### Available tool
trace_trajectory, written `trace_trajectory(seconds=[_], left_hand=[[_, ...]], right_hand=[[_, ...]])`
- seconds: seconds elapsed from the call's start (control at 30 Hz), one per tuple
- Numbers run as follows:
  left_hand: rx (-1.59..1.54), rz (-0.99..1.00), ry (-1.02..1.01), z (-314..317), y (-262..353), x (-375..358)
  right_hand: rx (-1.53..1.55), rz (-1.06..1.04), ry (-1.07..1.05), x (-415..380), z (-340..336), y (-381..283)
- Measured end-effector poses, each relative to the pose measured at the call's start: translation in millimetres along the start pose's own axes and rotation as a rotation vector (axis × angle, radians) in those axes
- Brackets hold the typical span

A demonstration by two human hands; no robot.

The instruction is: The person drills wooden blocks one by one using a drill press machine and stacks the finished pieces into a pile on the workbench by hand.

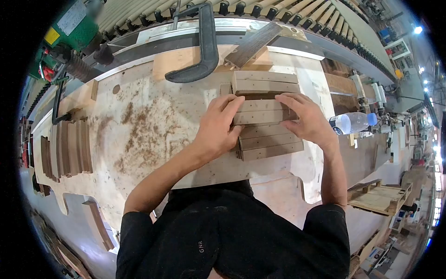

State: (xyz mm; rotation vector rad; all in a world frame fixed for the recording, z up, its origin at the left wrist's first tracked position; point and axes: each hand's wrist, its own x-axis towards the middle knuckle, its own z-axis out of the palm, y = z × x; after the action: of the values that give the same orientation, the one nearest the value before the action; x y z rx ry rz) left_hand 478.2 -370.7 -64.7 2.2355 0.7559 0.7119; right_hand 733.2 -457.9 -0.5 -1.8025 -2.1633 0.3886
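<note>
Two wooden strips [261,112], pressed side by side, are gripped at their ends between my two hands. My left hand [219,122] pinches the left end with thumb and fingers. The right end sits in my right hand [306,118], its fingers curled over the far edge and thumb at the near edge. Beneath and around them are more brown wooden strips with small dark holes: a far stack [265,83] just beyond my fingers, and a near stack [272,142] towards my body. A dark gap shows between the held strips and the far stack.
A black C-clamp [207,46] lies at the table's back edge beside a dark wood piece [253,45]. Sawdust covers the pale worktable [104,153]. More strips [69,149] stand at left. A plastic bottle [355,122] lies at right. Behind runs a roller conveyor [297,11].
</note>
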Motion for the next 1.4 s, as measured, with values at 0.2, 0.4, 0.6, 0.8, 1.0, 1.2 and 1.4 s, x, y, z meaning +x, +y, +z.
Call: trace_trajectory(seconds=[0.2, 0.4, 0.6, 0.8, 1.0, 1.2, 1.4], left_hand=[[-0.02, -0.074, -0.008, 4, -3, 6], [-0.048, -0.189, 0.1, 3, 1, 3], [0.096, -0.193, 0.091, -1, -5, -8], [0.099, -0.154, 0.129, 4, -7, 0], [0.094, -0.216, 0.085, 2, -5, 6], [0.029, -0.263, 0.127, -1, -5, 3], [0.198, 0.117, 0.153, -25, -1, 44]], right_hand=[[-0.017, 0.021, 0.025, 0, 5, 5], [-0.095, 0.044, 0.179, -12, 12, 7], [0.077, 0.272, 0.348, -39, 27, 20], [0.168, 0.286, 0.435, -39, 38, 32], [0.21, 0.269, 0.498, -37, 49, 44], [0.318, 0.293, 0.429, -38, 28, 46], [0.077, 0.095, 0.33, -1, -10, 46]])
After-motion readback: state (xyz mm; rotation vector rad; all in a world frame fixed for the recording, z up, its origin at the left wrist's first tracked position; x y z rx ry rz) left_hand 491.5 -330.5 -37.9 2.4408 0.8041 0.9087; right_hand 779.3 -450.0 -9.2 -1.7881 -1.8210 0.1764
